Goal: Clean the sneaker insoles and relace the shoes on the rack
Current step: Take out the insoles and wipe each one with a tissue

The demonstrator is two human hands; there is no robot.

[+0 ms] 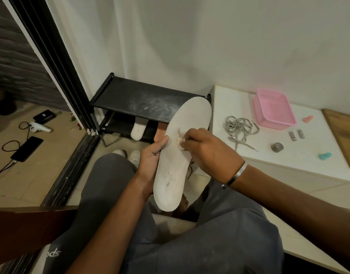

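Insole (177, 155) stands tilted above the lap, in front of the rack (138, 99). The left hand (150, 163) grips its left edge, thumb on top. The right hand (207, 153) pinches a small wad (179, 142) against its middle. Laces (239, 129) lie on the white board (288, 161).

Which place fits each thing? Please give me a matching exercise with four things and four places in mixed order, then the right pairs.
Things:
1. insole
2. laces
3. pink basket
4. phone

Places:
A. on the floor, left, with a cable plugged in
B. on the white top, near the wall
C. between the left hand and the right hand
D. in a loose heap on the white top, left of the basket

Pairs: 1-C, 2-D, 3-B, 4-A
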